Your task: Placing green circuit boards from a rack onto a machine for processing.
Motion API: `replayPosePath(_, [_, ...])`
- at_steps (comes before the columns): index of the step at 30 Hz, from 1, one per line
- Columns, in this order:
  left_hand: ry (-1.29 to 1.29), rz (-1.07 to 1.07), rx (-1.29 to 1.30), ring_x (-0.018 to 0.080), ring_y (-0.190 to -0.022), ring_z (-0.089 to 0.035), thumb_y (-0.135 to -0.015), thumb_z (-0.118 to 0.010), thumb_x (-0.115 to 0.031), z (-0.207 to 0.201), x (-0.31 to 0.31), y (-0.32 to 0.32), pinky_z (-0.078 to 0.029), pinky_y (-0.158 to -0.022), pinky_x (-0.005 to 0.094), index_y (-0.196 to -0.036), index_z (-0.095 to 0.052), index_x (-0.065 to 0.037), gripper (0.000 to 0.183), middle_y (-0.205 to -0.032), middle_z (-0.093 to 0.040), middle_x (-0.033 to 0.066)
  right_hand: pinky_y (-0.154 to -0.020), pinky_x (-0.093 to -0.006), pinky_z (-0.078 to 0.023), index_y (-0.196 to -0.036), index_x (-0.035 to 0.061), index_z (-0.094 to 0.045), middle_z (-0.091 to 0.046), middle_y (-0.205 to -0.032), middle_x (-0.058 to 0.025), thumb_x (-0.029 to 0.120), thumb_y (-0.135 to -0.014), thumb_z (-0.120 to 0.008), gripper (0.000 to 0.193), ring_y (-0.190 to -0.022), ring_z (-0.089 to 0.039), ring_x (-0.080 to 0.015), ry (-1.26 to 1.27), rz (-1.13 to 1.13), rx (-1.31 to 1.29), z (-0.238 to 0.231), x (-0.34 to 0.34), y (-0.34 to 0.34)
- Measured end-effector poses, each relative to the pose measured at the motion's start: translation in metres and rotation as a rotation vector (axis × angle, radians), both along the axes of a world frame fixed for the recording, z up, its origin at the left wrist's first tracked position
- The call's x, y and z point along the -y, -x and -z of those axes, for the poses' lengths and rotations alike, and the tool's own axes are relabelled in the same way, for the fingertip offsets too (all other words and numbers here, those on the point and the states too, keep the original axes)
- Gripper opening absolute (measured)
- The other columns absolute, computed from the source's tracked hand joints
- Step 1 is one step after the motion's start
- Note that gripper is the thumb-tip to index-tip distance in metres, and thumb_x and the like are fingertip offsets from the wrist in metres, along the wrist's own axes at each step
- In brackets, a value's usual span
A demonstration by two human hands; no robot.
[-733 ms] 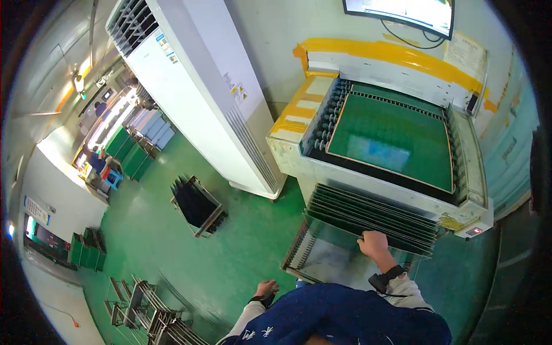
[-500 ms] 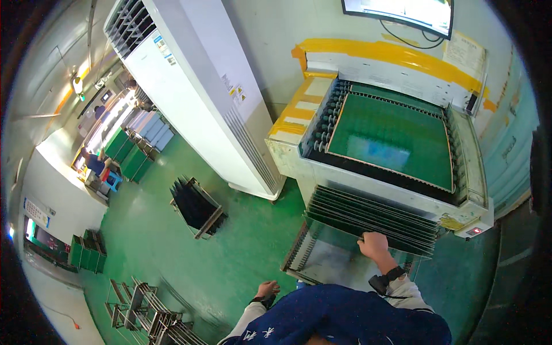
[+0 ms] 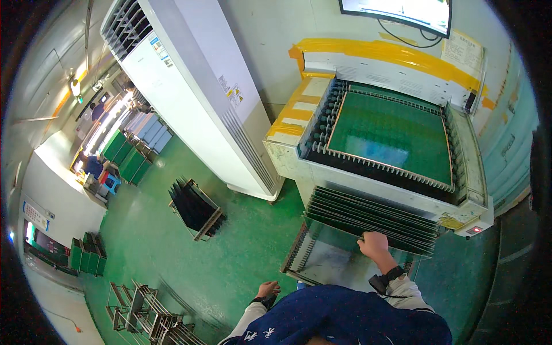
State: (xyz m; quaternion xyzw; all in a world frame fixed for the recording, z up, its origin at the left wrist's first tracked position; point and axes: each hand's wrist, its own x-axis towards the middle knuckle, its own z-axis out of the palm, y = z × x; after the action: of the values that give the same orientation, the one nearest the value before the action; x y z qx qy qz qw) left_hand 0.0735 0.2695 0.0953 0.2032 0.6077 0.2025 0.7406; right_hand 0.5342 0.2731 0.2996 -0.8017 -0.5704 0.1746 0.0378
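Note:
My right hand, with a black band at the wrist, is closed over the upper edge of the nearest dark green panel in a slotted rack. Several similar panels stand on edge behind it, tilted and closely spaced. Low by my body hangs my left hand, its fingers loosely bent and apart, holding nothing. Beyond the rack is a roller machine with yellow tape on its rim. A large green panel with a copper-coloured border lies flat on its rollers.
A tall white air conditioner stands left of the machine. On the green floor are a rack of dark panels and bare metal racks. A screen hangs on the wall. People sit and stand at a lit bench far left.
The flat panel on the machine has shifted very slightly, and rollers show more plainly along its near edge. The view has moved a little. Both hands stay put.

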Motion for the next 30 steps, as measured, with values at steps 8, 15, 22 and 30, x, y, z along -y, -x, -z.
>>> replayPosePath(8, [0.006, 0.069, -0.08, 0.0239, -0.066, -0.06, -0.086, -0.057, -0.023, 0.003, -0.001, 0.0, -0.046, -0.053, 0.0326, -0.105, -0.051, 0.001, 0.031, -0.089, -0.061, 0.0133, -0.065, -0.044, -0.047, -0.078, 0.007, -0.064, -0.063, -0.077, -0.0148, 0.035, -0.074, -0.061, 0.028, -0.075, -0.061, -0.0328, -0.001, -0.001, 0.007, -0.004, 0.001, 0.002])
replayPosePath(15, [-0.018, 0.081, -0.095, 0.0262, -0.071, -0.062, -0.086, -0.055, -0.021, 0.007, 0.001, 0.002, -0.047, -0.054, 0.0328, -0.106, -0.051, 0.001, 0.029, -0.093, -0.061, 0.0152, -0.064, -0.044, -0.047, -0.076, 0.0066, -0.063, -0.063, -0.075, -0.015, 0.034, -0.073, -0.061, 0.028, -0.074, -0.061, -0.0335, -0.045, -0.002, 0.009, -0.002, 0.003, 0.002])
replayPosePath(22, [-0.005, 0.086, -0.133, 0.0254, -0.069, -0.062, -0.086, -0.057, -0.022, 0.006, -0.001, 0.002, -0.047, -0.053, 0.033, -0.105, -0.053, 0.0, 0.029, -0.093, -0.062, 0.0145, -0.064, -0.0436, -0.047, -0.077, 0.0062, -0.063, -0.063, -0.076, -0.0146, 0.034, -0.074, -0.061, 0.028, -0.075, -0.061, -0.033, -0.034, 0.005, -0.001, -0.002, 0.001, 0.001])
replayPosePath(30, [0.013, 0.043, -0.103, 0.0258, -0.069, -0.062, -0.086, -0.056, -0.02, 0.001, -0.002, -0.004, -0.046, -0.052, 0.0327, -0.104, -0.053, 0.0, 0.028, -0.09, -0.061, 0.0151, -0.065, -0.0435, -0.048, -0.079, 0.0062, -0.064, -0.064, -0.078, -0.0147, 0.035, -0.074, -0.06, 0.03, -0.076, -0.061, -0.0329, -0.014, 0.008, 0.001, -0.006, 0.001, 0.001])
